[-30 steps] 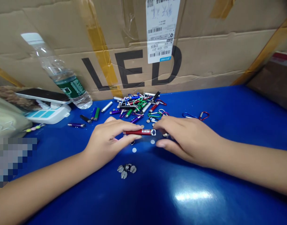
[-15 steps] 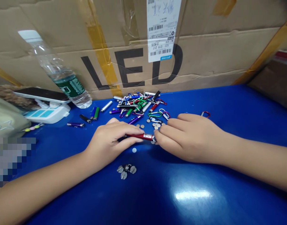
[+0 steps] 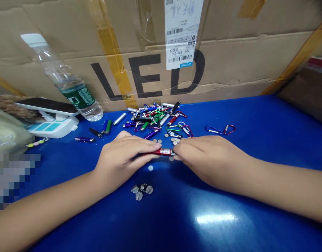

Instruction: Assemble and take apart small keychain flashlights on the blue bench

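Left hand [image 3: 121, 154] pinches a red tube [image 3: 164, 151] over mid tabletop [image 3: 271, 147], right hand [image 3: 213, 157] closed on its end, so that one's probably unfinished, and a whole pile of tubes [image 3: 164, 120] lies untouched near the far edge.

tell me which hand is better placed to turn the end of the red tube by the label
Probably the right hand: its fingertips are at that end of the red tube, beside the white label. The left hand grips the other part, so seems better placed for steadying.
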`<move>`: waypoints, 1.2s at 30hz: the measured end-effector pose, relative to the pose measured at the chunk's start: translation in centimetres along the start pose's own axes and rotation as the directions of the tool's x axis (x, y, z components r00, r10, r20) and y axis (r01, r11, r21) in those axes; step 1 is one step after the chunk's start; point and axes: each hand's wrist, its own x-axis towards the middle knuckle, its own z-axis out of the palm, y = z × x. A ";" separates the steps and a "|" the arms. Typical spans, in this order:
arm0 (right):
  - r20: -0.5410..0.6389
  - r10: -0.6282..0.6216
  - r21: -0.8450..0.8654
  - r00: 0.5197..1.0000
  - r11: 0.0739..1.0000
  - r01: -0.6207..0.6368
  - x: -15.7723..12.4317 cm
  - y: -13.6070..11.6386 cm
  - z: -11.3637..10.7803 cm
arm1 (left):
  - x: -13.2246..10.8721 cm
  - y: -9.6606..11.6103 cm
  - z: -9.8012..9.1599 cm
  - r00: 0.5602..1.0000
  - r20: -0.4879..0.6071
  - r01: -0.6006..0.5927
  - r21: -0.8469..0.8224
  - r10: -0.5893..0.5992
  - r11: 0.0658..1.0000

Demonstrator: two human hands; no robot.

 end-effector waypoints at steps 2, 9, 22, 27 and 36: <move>0.031 0.069 0.105 0.997 0.992 -0.072 0.0 -0.3 -0.1 | 0.0 0.0 0.0 1.000 -0.005 -0.003 -0.018 0.003 1.000; 0.098 0.249 0.354 0.964 0.896 -0.267 0.8 -0.8 -0.5 | -0.1 0.3 -0.2 0.994 -0.004 0.110 0.047 -0.110 0.993; -0.001 0.030 0.128 1.000 0.991 -0.029 -0.1 -0.2 -0.4 | 0.6 -0.5 -0.3 0.990 0.061 0.135 -0.109 -0.128 0.985; -0.014 0.068 0.070 0.998 0.995 -0.067 -0.2 0.4 -0.5 | 0.7 -0.8 -0.5 0.979 0.130 0.183 -0.239 -0.155 0.954; 0.024 0.131 0.147 0.991 0.980 -0.133 0.0 0.4 -0.4 | 0.6 -0.8 -0.3 0.943 0.176 0.316 -0.207 -0.282 0.926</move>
